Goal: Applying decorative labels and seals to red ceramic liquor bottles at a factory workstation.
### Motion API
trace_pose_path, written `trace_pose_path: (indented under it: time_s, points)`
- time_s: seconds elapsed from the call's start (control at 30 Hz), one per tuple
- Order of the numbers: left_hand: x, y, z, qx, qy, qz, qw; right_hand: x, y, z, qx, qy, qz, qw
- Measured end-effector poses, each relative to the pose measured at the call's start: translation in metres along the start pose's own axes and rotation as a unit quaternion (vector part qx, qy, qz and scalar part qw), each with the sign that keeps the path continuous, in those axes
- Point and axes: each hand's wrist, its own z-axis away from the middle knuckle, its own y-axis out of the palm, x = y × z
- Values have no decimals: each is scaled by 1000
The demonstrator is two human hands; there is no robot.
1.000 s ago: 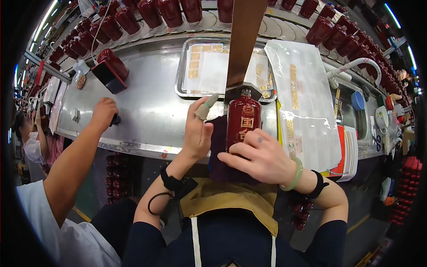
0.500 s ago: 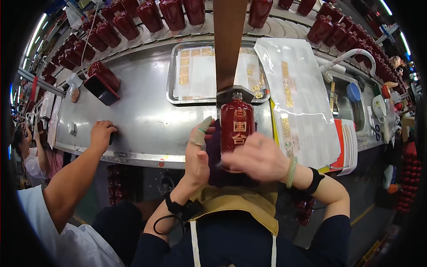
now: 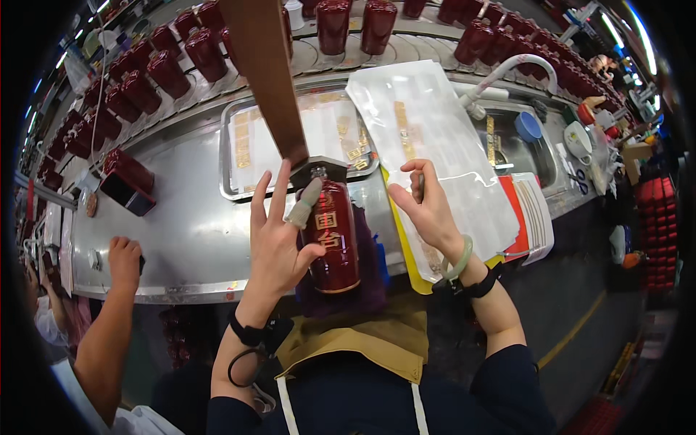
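A dark red glass bottle (image 3: pixel 339 261) with gold characters on its front lies in front of me, its neck against a bracket at the foot of a brown post (image 3: pixel 268 80). A purple cloth (image 3: pixel 371 272) is under it. My left hand (image 3: pixel 278 243) is open with fingers spread along the bottle's left side; its index finger wears a pale fabric cover and overlaps the bottle's shoulder. Over white sheets (image 3: pixel 449 138) bearing gold stickers, my right hand (image 3: pixel 431 210) is raised apart from the bottle. Its fingers are curled, and what they hold, if anything, I cannot make out.
A metal tray (image 3: pixel 228 185) with gold-sticker sheets stands behind the post. On the right are a sink (image 3: pixel 540 174), a tap (image 3: pixel 500 72) and a blue cup (image 3: pixel 528 127). Red bottles (image 3: pixel 333 27) line a conveyor. At left are a phone (image 3: pixel 127 194) and another person's hand (image 3: pixel 125 261).
My right hand has lifted off the bottle and moved right, over the sheets. My left hand has spread its fingers and come over the bottle's left edge. The view has shifted right.
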Motion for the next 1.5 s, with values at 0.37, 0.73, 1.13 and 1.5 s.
trace_pose_path:
  time_s: [0.37, 0.73, 1.13, 1.5]
  points:
    - [-1, -9, 74, -38, -93, 23, 995, -149, -224, -128, -92, 227, 528, 813]
    - [-14, -22, 60, -20, -108, 39, 993, -230, -261, -160, 9, 342, 518, 784]
    - [-72, 0, 5, 117, -171, 568, 797, -22, -123, -1, -34, 231, -367, 900]
    - [-91, 19, 12, 31, -236, 525, 817, 32, 10, 81, 154, 142, -300, 931]
